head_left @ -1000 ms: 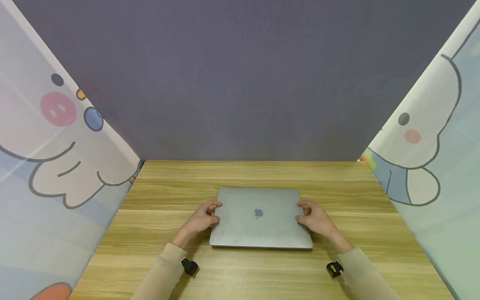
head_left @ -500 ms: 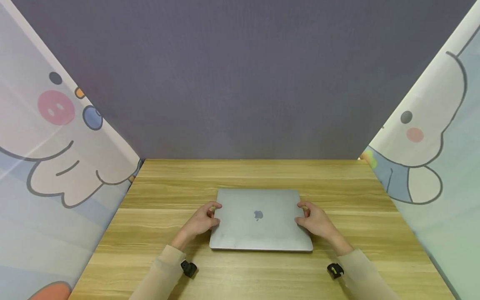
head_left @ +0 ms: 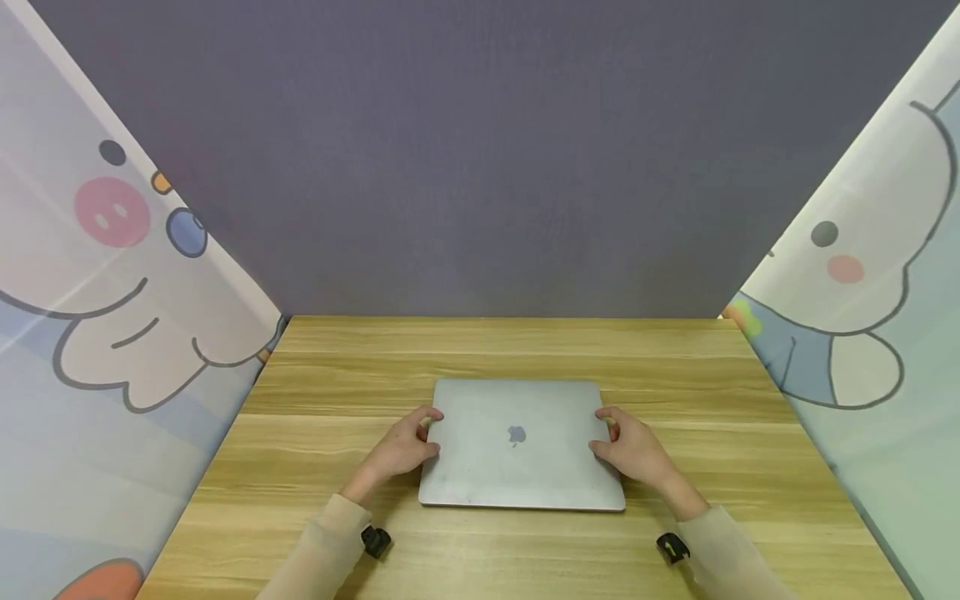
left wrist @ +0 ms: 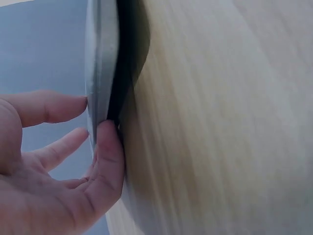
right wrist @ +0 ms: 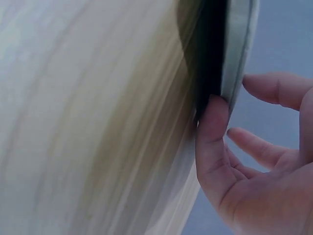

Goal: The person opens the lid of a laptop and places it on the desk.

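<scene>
A closed silver laptop point(head_left: 517, 471) with a dark apple logo lies lid up, its long sides running left to right in the head view. My left hand point(head_left: 402, 446) grips its left side, thumb on the lid. The right hand point(head_left: 633, 446) mirrors this hold at the right side. In the left wrist view, a curled finger point(left wrist: 110, 156) reaches under the laptop's edge point(left wrist: 105, 54), with a dark gap between laptop and wood. A finger point(right wrist: 212, 127) is likewise tucked below the edge point(right wrist: 237, 49) in the right wrist view.
The laptop is over a wood-grain table point(head_left: 517, 350). A dark grey panel point(head_left: 480, 167) rises behind it. Cartoon-printed sheets, one on the left point(head_left: 45, 433) and one on the right point(head_left: 877, 450), flank the table. Small black wrist devices show below both sleeves.
The laptop has come slightly down the head view, nearer the person, with both hands still at its sides. The camera view has shifted a little.
</scene>
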{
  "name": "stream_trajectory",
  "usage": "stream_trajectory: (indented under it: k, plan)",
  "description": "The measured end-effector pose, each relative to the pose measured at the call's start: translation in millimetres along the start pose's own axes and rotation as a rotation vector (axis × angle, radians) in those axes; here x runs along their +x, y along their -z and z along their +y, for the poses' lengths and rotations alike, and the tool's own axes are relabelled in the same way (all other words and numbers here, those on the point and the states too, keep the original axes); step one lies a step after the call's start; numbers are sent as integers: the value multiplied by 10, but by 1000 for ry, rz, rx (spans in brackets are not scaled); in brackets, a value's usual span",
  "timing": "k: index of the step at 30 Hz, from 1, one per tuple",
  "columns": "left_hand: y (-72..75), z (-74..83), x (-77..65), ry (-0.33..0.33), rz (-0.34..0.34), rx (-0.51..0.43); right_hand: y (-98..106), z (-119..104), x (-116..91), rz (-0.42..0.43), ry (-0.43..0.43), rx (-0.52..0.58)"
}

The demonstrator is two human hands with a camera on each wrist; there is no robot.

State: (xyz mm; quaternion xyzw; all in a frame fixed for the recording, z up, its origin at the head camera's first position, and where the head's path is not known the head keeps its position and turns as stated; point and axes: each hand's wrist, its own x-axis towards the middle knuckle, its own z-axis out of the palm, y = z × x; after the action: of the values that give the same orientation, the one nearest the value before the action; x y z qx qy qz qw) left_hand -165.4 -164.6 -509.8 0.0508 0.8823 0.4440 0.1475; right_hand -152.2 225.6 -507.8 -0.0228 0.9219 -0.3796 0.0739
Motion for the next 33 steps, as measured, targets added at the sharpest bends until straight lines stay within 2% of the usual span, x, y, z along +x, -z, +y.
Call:
stream_trajectory:
  k: [5,12,18,25,29,33]
  plan:
    - [11,16,-23,-24,-6,67,-13,7,-5,12,-7,-27]
    - [37,-20,-9,-59,2,120,-12,74,1,-7,-45,69]
    - [24,5,-43,-57,-2,165,11,105,-10,-4,-9,26]
    - [-25,83,-89,-95,47,323,34,113,-36,1,6,46]
    - [-38,58,-100,-118,78,378,38,99,-56,6,24,35]
    - [-36,25,-134,-151,88,419,31,68,-87,27,85,-20]
